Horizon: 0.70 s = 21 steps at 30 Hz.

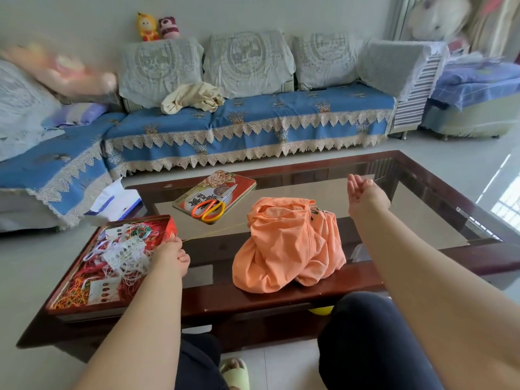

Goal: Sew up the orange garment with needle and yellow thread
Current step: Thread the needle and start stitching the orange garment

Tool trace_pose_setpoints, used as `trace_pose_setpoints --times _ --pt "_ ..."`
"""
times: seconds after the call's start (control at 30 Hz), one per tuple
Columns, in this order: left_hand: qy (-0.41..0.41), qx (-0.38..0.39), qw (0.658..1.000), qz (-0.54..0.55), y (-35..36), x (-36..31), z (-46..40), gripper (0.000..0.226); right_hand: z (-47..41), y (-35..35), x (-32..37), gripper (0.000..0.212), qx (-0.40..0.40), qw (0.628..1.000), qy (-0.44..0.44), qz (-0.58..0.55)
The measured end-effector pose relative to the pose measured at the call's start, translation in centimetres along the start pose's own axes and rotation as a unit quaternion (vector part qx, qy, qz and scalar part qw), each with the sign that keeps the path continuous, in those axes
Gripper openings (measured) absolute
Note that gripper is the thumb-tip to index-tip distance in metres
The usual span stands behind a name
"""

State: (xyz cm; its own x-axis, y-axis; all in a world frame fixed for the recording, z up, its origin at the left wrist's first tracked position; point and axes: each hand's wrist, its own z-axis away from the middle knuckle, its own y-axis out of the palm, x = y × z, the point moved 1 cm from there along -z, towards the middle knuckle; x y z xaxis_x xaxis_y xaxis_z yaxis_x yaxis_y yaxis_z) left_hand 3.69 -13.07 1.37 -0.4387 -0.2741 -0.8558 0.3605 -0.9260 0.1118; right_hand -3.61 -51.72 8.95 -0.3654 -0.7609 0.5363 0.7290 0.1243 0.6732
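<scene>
The orange garment (287, 246) lies bunched on the dark wooden coffee table (422, 170), near its front edge. A yellow thread (216, 233) runs taut from the garment's upper left edge to my left hand (171, 254), which pinches its end beside the thread box. My right hand (363, 195) is raised beyond the garment with its fingers curled, pinching a thin needle (375, 180) that points to the right.
A red tin box (168, 226) full of tangled coloured threads and thread cards sits at the table's left. Orange-handled scissors (209, 208) rest on the decorated tin lid (244, 181) behind. A tissue pack (115, 201) lies off the table's left corner. A blue-covered sofa (253, 119) stands beyond.
</scene>
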Motion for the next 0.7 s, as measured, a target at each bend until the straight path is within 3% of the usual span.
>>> trace_pose_setpoints --times 0.07,0.2,0.27,0.37,0.43,0.53,0.63,0.7 --pt "0.017 -0.011 1.0 0.024 1.3 -0.1 0.1 0.015 -0.5 -0.6 -0.1 0.015 -0.016 0.999 -0.035 0.038" --pt "0.053 -0.075 0.994 0.054 3.7 -0.7 0.0 0.027 -3.1 -1.5 0.0 0.014 -0.066 0.988 -0.092 0.106" --pt "0.021 0.008 0.995 0.099 5.1 -1.1 0.6 0.029 -4.4 -1.8 0.4 0.011 -0.089 0.98 -0.123 0.129" --pt "0.018 0.227 0.96 0.165 7.5 -2.6 2.5 0.024 -6.4 -1.9 1.4 0.009 -0.086 0.972 -0.151 0.155" --pt "0.059 0.393 0.905 0.154 8.7 -4.1 4.0 0.021 -7.1 -1.7 2.0 0.008 -0.079 0.983 -0.126 0.11" --pt "0.058 0.647 0.753 0.107 10.4 -5.5 7.4 0.023 -8.8 -2.1 2.6 0.02 -0.081 0.995 -0.04 0.033" --pt "0.107 0.784 0.609 -0.055 12.2 -4.4 11.0 0.02 -10.8 -3.3 2.7 0.027 -0.087 0.987 0.01 0.136" --pt "0.094 0.817 0.543 -0.171 13.2 -2.4 13.1 0.027 -11.5 -4.0 2.5 0.022 -0.057 0.956 -0.016 0.287"
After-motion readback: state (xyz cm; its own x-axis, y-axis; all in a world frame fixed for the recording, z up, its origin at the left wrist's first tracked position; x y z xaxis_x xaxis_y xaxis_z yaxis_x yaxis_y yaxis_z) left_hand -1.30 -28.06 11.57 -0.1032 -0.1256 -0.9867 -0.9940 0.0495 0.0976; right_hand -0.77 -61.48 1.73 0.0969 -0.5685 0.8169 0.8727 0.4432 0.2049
